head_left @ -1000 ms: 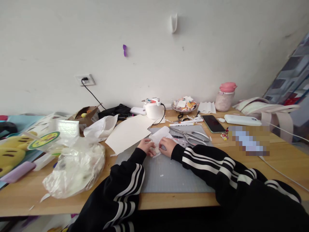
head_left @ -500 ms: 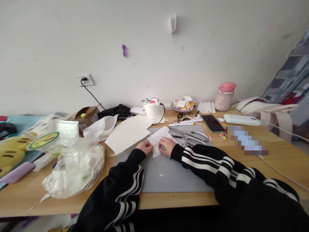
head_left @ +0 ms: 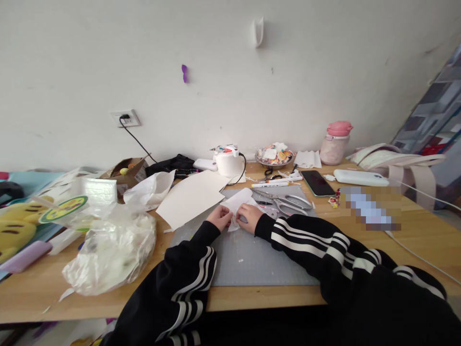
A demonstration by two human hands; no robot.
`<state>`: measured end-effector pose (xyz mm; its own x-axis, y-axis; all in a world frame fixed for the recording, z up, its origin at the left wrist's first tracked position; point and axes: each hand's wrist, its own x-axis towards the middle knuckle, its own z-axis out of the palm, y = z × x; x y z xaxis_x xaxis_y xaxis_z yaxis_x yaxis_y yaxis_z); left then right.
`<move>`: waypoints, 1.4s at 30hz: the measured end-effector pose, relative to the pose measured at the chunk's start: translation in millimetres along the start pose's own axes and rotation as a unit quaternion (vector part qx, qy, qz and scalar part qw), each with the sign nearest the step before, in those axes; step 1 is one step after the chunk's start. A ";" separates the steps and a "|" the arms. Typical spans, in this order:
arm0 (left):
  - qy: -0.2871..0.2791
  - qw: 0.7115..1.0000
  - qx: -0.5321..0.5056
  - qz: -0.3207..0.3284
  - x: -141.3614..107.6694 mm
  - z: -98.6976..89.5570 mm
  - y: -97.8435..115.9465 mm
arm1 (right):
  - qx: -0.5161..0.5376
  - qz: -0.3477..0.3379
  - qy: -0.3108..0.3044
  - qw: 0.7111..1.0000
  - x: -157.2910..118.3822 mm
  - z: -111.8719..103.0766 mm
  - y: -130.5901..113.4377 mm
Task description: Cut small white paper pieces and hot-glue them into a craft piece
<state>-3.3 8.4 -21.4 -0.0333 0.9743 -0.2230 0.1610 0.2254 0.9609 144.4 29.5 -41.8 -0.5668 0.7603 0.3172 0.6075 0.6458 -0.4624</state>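
- Two bare hands meet at a thin, crinkled white paper (head_left: 240, 197), at 12 o'clock from the middle of the flat grey mat (head_left: 252, 262).
- The left hand (head_left: 227, 218) has thumb and fingertips drawn close together at the paper's left edge; whether they pinch it cannot be told.
- The right hand (head_left: 239, 216) curls at the paper's right side, fingers bent and partly open; its exact hold is hidden.
- At 1 to 2 o'clock, metal scissors (head_left: 284, 201) with rounded handle loops lie on the mat.
- At 10 o'clock spreads a smooth, cream sheet (head_left: 192, 196) with a curved outline.
- At 9 o'clock slumps a glossy, wrinkled clear plastic bag (head_left: 118, 257).
- At 1 o'clock a round bowl (head_left: 274, 167) brims with colourful scraps.
- At 2 o'clock lie a flat black phone (head_left: 318, 183) and, beyond, an upright pink-lidded bottle (head_left: 334, 150).
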 end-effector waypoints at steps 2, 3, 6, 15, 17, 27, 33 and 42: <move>-0.007 1.000 0.021 0.008 1.9 -1.9 -3.4 | 0.009 0.004 -0.001 1.000 -0.5 -1.4 -1.5; -0.010 0.999 0.030 0.015 2.5 -2.6 -4.6 | 0.015 0.007 -0.002 1.000 -0.6 -2.0 -2.1; -0.014 0.998 0.049 0.030 3.1 -3.4 -5.7 | 0.040 0.014 0.001 0.999 -0.4 -3.1 -3.8; 0.013 0.993 0.048 0.106 12.4 -8.7 -13.8 | 0.184 0.085 0.105 0.974 -3.1 -18.3 -15.7; 0.010 0.992 0.033 0.122 12.9 -11.8 -14.0 | 0.231 0.105 0.129 0.959 -5.6 -24.2 -21.8; 0.064 0.975 -0.047 0.209 -2.1 -12.3 2.6 | 0.514 0.228 -0.018 0.827 -17.9 -15.1 -62.8; 0.070 0.979 0.040 0.188 1.4 -19.8 5.8 | 0.572 0.365 -0.117 0.725 -10.0 -18.0 -57.9; 0.007 0.978 -0.009 0.207 -5.2 -16.8 4.5 | 0.726 0.363 -0.139 0.567 -10.6 -24.7 -57.9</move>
<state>-18.9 4.4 -13.2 0.0166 0.9821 0.1879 0.1464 -0.1883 0.9711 128.9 -14.2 2.1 -0.6485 0.6191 -0.4430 -0.2482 -0.7220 -0.6458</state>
